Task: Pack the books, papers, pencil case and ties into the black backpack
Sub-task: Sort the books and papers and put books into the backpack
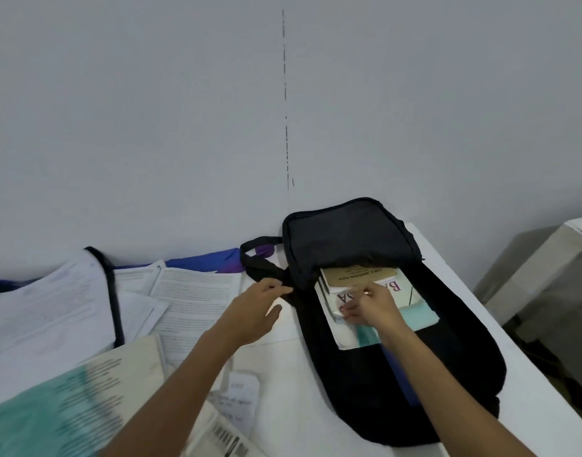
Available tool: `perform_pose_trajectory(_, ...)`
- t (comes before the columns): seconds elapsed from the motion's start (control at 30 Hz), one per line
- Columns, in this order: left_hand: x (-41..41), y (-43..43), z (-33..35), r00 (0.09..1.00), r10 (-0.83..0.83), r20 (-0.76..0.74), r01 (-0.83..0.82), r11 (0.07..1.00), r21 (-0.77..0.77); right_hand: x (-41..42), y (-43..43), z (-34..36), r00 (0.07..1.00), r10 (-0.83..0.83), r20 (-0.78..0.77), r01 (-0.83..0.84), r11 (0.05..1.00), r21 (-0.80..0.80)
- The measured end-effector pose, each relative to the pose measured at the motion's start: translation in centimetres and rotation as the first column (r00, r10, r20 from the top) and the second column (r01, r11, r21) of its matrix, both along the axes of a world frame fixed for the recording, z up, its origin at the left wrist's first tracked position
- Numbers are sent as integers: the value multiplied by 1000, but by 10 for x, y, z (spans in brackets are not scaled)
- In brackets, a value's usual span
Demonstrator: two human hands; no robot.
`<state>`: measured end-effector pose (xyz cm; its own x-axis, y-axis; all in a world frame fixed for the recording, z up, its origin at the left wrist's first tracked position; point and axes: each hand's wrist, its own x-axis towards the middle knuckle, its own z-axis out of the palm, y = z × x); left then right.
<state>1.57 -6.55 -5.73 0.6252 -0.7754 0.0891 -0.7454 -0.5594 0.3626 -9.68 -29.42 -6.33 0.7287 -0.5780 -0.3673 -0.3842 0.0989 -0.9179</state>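
Observation:
The black backpack (411,367) lies flat on the white table (527,384), its flap lifted toward the wall and its mouth open. Inside it are several books: a brown-covered one (360,276) on top of a white one with red letters (402,289), over a teal and white cover (415,317). My right hand (370,308) pinches the edge of the books inside the opening. My left hand (260,308) grips the bag's black edge by the strap (260,255). Loose printed papers (194,288) lie spread to the left.
A teal-covered book (52,420) and a cream notebook (131,364) lie at the near left, with a barcode sheet (223,437) in front. A black-edged folder of papers (49,308) and a blue-purple cloth (210,260) sit by the wall. Another white surface (547,275) stands at right.

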Motion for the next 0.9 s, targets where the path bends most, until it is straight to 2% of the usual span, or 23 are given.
perform_pose_trajectory(0.1, -13, 44, -11, 995, 67, -68, -67, 998, 6, -13, 51, 11, 994, 95, 56, -86, 986, -144)
perform_pose_trajectory(0.2, -29, 100, -22, 981, 138, -136, -145, 988, -43, -22, 113, 16, 959, 275, 63, -260, 948, -181)
perform_pose_trajectory(0.3, -42, 157, -33, 958, 247, -148, -262, 961, -89, -23, 171, 13, 915, 403, 9, -394, 900, -188)
perform_pose_trajectory(0.47, -52, 253, -36, 871, 471, -137, -488, 861, -142, -24, 258, 3, 842, 527, -114, -538, 810, -234)
perform_pose_trajectory(0.6, -59, 318, -38, 720, 688, -85, -693, 717, -72, -20, 310, -4, 784, 547, -294, -621, 707, -339)
perform_pose_trajectory(0.7, -65, 345, -40, 624, 772, -123, -778, 628, -4, -17, 331, -4, 782, 500, -371, -619, 693, -371)
perform_pose_trajectory(0.8, -72, 358, -43, 616, 766, -187, -780, 625, -7, -11, 345, -1, 765, 478, -433, -632, 687, -358)
perform_pose_trajectory(0.9, -78, 364, -46, 661, 716, -224, -740, 672, -36, -3, 355, -1, 789, 430, -440, -584, 748, -315)
